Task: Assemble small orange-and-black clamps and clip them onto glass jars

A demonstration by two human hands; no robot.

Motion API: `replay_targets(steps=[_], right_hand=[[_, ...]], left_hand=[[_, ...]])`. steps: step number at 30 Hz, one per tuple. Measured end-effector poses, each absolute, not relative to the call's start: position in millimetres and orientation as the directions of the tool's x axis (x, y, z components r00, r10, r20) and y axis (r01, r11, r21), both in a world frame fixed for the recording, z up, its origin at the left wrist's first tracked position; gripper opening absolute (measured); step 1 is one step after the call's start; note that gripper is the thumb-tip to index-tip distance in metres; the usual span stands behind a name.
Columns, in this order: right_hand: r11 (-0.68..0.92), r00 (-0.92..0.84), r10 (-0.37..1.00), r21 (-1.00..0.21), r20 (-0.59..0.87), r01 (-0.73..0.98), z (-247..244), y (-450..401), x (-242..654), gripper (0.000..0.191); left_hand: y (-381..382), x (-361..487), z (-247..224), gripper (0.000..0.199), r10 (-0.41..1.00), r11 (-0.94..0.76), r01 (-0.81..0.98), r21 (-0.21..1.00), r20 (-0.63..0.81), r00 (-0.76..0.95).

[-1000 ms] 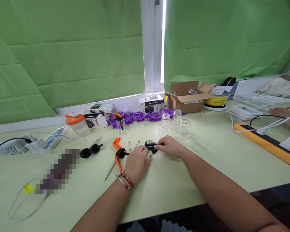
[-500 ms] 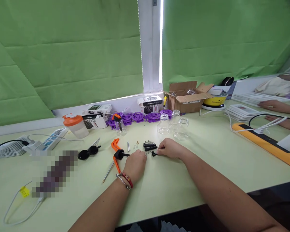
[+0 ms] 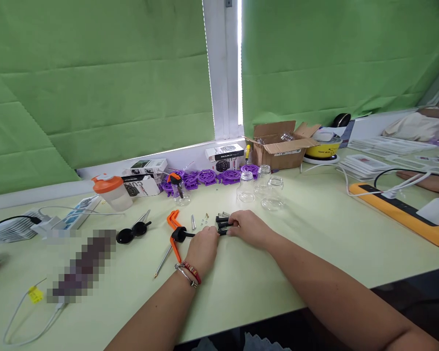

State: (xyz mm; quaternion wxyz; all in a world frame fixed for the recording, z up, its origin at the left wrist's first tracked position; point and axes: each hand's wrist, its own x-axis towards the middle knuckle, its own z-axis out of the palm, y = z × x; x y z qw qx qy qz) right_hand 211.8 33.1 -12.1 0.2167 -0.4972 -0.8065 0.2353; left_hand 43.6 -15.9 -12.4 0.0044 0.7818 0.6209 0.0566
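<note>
My left hand (image 3: 202, 249) rests on the table, its fingers closed around a thin black rod (image 3: 190, 235). At the rod's left end is a black cap-like piece (image 3: 180, 234), beside bent orange pieces (image 3: 173, 218). Close by, my right hand (image 3: 249, 228) pinches a small black part (image 3: 223, 232) against the left fingertips; whether it touches the rod is hidden. Black plastic pieces (image 3: 221, 220) and a coil spring (image 3: 224, 214) lie just beyond the fingers. A silver pin (image 3: 193, 222) and tiny screws (image 3: 206, 216) sit nearby, and a slim metal rod (image 3: 162, 262) lies at the left.
Glass jars (image 3: 246, 190) stand behind my hands, with purple plastic discs (image 3: 207, 177) further back. An open cardboard box (image 3: 281, 157) is against the wall. Black round lenses (image 3: 132, 233) and a shaker bottle (image 3: 109, 194) lie left, an orange power strip (image 3: 398, 214) right.
My right hand has moved left with the small black part, up against my left hand. Another person's hands at the right have mostly withdrawn; a blurred hand shows at the left edge.
</note>
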Motion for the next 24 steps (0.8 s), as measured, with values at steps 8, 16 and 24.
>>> replay_targets(steps=[8, 16, 24], right_hand=[[0.176, -0.406, 0.914, -0.901, 0.0, 0.396, -25.5, 34.6, 200.8, 0.018], [-0.206, -0.337, 0.924, -0.978, -0.182, -0.036, -24.6, 43.2, 192.6, 0.01], [-0.417, -0.425, 0.873, -0.818, -0.24, -0.395, -18.9, 41.8, 191.4, 0.01]], left_hand=[[-11.1, 43.9, -14.8, 0.02, 0.966, -0.241, 0.967, 0.081, 0.12, 0.231], [0.6, 42.0, -20.4, 0.02, 0.931, -0.282, 0.903, 0.323, 0.318, 0.177], [7.0, 40.0, -26.6, 0.035, 0.859, -0.433, 0.799, 0.417, 0.459, 0.226]])
